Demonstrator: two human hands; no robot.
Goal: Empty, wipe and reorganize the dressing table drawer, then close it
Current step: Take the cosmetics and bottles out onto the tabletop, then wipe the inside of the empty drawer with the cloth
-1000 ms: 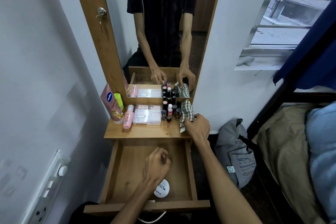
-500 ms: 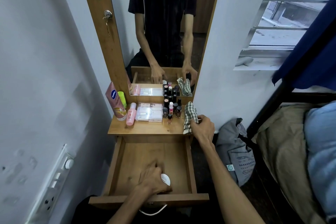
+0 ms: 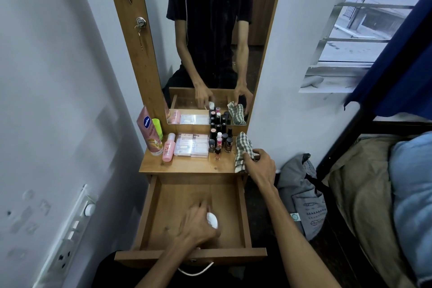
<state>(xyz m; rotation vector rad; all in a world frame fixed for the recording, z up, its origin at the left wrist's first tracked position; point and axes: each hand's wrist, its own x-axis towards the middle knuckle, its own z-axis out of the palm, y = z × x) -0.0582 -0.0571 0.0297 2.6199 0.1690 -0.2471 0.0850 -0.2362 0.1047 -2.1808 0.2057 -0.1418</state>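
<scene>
The left hand point(image 3: 196, 224) curls its grip round a small white jar point(image 3: 212, 219), apparently the last item in the drawer point(image 3: 240, 213), though motion blur hides the fingers. The right hand point(image 3: 260, 166) pinches the checked cloth point(image 3: 243, 147) at the table point(image 3: 187, 166) edge, ready for wiping. Bottles point(image 3: 221, 140) stand parked by the mirror point(image 3: 215, 42), clearing the drawer.
</scene>
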